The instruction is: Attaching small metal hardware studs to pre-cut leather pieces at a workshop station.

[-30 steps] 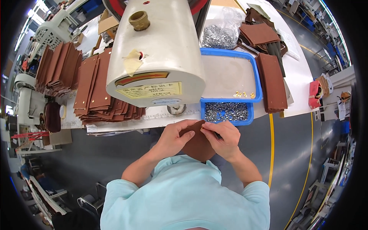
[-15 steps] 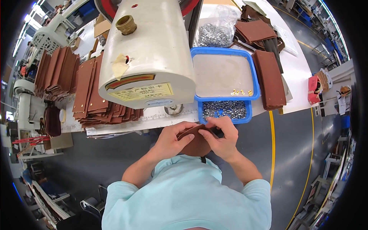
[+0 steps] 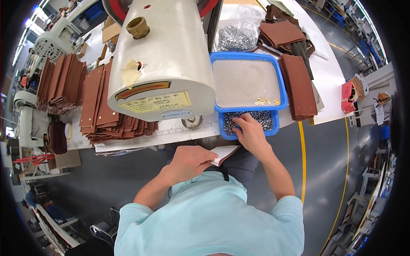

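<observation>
My left hand is closed on a brown leather piece in front of my waist, its white underside turned up. Over the lower blue tray, my right hand bends thumb and fingers down among small silvery metal fasteners. Any piece between those fingertips is too small to make out. Just beyond stands a larger blue tray, grey inside, with several gold-coloured fasteners near its front right corner.
A large white machine head rises left of the trays. Stacks of brown leather pieces lie farther left, another leather stack to the right. Behind the trays sits a clear bag of metal parts. The white table's front edge is near my hands.
My right hand has let go of the leather piece and moved forward into the lower tray. The left hand keeps the piece, now turned so its white side shows.
</observation>
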`<state>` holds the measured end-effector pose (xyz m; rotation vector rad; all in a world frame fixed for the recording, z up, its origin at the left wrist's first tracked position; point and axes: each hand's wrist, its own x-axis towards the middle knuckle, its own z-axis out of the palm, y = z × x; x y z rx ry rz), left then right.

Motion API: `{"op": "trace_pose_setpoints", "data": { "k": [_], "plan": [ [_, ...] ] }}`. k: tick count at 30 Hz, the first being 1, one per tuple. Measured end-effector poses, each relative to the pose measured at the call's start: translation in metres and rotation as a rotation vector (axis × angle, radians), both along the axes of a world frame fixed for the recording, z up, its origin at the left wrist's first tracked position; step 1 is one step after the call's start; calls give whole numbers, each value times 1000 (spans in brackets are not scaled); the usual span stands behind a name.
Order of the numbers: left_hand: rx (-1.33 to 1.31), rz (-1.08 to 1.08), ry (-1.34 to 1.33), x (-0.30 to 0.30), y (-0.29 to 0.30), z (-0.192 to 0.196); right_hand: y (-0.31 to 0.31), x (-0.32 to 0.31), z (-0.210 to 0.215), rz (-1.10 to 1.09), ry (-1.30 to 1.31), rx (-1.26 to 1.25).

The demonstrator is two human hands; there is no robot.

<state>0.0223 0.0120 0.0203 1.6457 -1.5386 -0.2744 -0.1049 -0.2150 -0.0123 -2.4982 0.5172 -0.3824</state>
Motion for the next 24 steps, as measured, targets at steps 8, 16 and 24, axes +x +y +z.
{"op": "trace_pose_setpoints", "data": {
  "k": [8, 16, 24],
  "plan": [
    [-184, -2, -43, 1, 1, 2, -6, 7, -18, 0, -36, -88],
    [-195, -15, 10, 0, -2, 2, 4, -2, -3, -46, -268, 6],
    [-202, -6, 5, -2, -5, 4, 44, -18, 37, 228, -128, 1232]
  ]
}}
